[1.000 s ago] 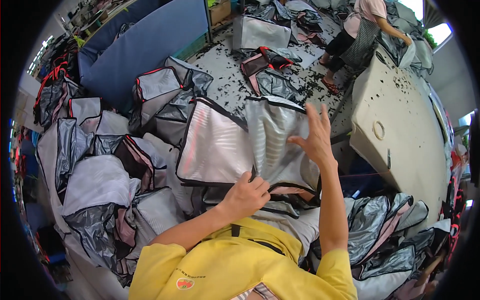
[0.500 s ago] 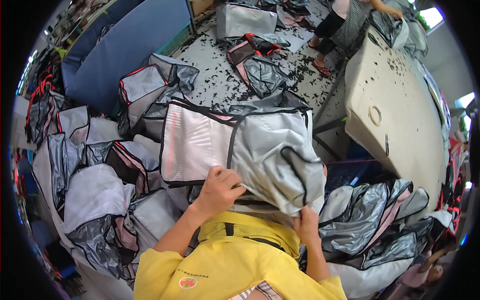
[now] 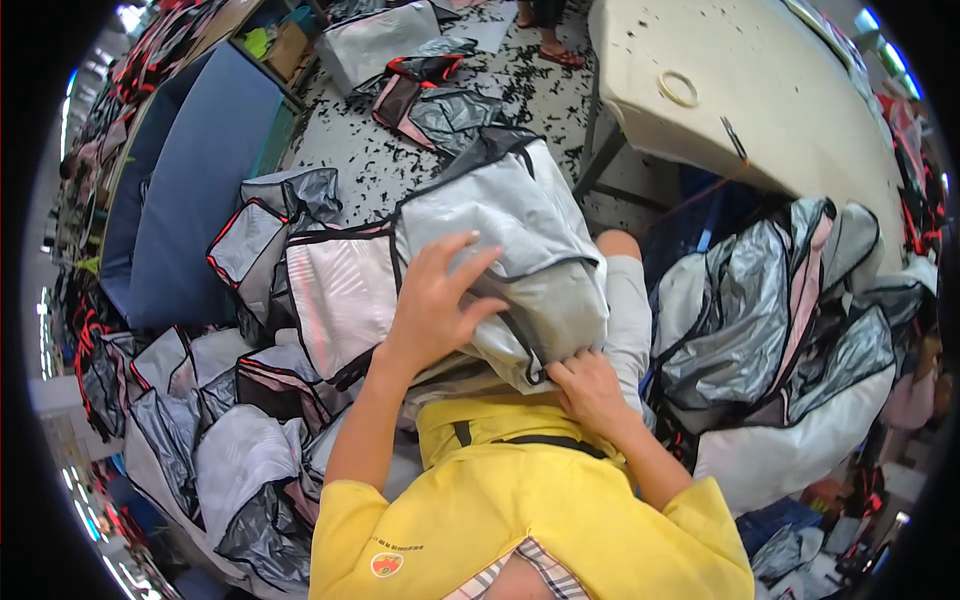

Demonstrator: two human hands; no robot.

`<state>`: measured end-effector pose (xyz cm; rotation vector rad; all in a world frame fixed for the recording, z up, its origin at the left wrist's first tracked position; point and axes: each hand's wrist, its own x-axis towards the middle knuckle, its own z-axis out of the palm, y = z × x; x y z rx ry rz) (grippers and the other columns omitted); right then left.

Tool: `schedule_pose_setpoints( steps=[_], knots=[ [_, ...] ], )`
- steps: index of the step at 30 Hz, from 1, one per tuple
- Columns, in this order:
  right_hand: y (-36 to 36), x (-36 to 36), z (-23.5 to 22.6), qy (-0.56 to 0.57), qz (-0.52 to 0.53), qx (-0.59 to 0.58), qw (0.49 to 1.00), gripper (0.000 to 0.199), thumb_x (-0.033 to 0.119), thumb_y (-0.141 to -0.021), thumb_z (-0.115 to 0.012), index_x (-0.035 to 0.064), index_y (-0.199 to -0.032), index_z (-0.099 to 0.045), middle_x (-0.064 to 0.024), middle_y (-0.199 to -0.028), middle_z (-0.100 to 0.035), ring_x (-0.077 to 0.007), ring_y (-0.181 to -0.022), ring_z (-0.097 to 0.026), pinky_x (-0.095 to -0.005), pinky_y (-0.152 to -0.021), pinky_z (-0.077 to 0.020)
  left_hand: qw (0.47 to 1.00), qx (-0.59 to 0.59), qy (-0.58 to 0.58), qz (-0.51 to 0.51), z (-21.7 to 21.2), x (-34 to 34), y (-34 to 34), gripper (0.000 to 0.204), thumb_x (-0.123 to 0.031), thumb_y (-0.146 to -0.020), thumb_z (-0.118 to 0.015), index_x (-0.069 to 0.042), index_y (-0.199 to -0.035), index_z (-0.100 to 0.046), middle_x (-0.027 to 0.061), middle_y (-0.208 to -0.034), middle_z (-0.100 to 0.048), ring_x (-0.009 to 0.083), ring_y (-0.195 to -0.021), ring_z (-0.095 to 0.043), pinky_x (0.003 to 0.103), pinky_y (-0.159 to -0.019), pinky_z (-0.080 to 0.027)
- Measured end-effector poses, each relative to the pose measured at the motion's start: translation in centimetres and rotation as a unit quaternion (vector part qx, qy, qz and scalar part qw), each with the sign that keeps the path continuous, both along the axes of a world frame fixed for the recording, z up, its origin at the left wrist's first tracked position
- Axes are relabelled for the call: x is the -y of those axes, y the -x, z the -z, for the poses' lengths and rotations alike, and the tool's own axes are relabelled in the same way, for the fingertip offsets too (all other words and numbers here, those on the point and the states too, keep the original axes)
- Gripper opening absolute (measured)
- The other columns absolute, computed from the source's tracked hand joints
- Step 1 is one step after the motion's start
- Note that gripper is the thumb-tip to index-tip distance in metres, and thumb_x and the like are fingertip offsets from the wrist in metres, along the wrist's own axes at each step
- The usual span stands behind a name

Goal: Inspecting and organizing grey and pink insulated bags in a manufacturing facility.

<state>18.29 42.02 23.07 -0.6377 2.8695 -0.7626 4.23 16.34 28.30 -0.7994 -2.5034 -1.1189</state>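
Across my lap lies a silver-grey fabric bag (image 3: 500, 220) with black edge binding. A paler, pinkish-white panel (image 3: 342, 295) of it hangs to the left, marked with light stripes. Above the silver cloth my left hand (image 3: 435, 305) is open, its fingers and thumb spread apart. My right hand (image 3: 592, 388) pinches the near right edge of the bag by its black binding, close to my waist. Folds hide the bag's inside and the tips of my right fingers.
Piles of similar silver pieces lie at my left (image 3: 245, 455) and right (image 3: 740, 310). A blue padded panel (image 3: 205, 190) stands at far left. On the cream table (image 3: 680, 130) are a tape ring (image 3: 678, 88) and thread snips (image 3: 735, 138). Black scraps litter the floor. Another person's foot (image 3: 560, 56) shows beyond.
My left hand has let go of the bag's near edge and risen over the silver cloth, fingers opening. My right hand still grips the edge. The view has turned to the right.
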Motion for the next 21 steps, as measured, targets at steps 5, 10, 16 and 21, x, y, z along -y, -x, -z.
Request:
schedule_pose_setpoints(
  steps=[5,10,16,21],
  knots=[
    [-0.2,0.7,-1.7,0.046,-0.017,-0.069,0.996,0.031,0.019,-0.078,-0.079,0.0173,-0.107,-0.07,-0.0041,-0.1,-0.06,-0.0246,-0.095,-0.057,-0.0401,-0.085,-0.0414,0.92,0.383,-0.084,-0.011,3.9,0.7,1.4,0.019,-0.004,-0.1,-0.065,-0.003,-0.119,-0.066,0.0024,-0.104,-0.071,0.0092,-0.096,-0.062,0.026,-0.087,-0.05],
    [0.0,3.6,-2.0,0.133,0.018,-0.192,0.972,0.036,0.022,-0.075,-0.08,0.0203,-0.11,-0.074,0.0014,-0.101,-0.064,-0.0225,-0.096,-0.059,-0.0395,-0.084,-0.0439,0.832,0.431,-0.347,-0.037,6.7,2.9,1.4,0.017,-0.009,-0.103,-0.065,-0.005,-0.12,-0.066,-0.0026,-0.101,-0.068,0.0045,-0.091,-0.058,0.022,-0.083,-0.046],
    [-1.0,4.7,-0.8,0.18,-0.011,-0.232,0.956,0.031,0.017,-0.076,-0.072,0.021,-0.107,-0.074,0.0026,-0.097,-0.064,-0.0193,-0.092,-0.059,-0.0388,-0.083,-0.0436,0.745,0.452,-0.487,-0.065,6.7,3.9,1.0,0.02,-0.013,-0.101,-0.066,-0.007,-0.121,-0.067,-0.0027,-0.104,-0.068,0.0072,-0.097,-0.06,0.023,-0.088,-0.046],
    [-0.8,4.2,-0.9,0.18,-0.055,-0.219,0.957,0.016,0.021,-0.079,-0.067,0.0199,-0.095,-0.071,0.0015,-0.088,-0.057,-0.019,-0.086,-0.057,-0.0377,-0.082,-0.0419,0.859,0.343,-0.351,-0.143,4.9,3.9,-1.5,0.032,-0.014,-0.094,-0.062,0.0,-0.124,-0.061,0.0057,-0.116,-0.062,0.016,-0.11,-0.058,0.029,-0.1,-0.045]
  ],
)
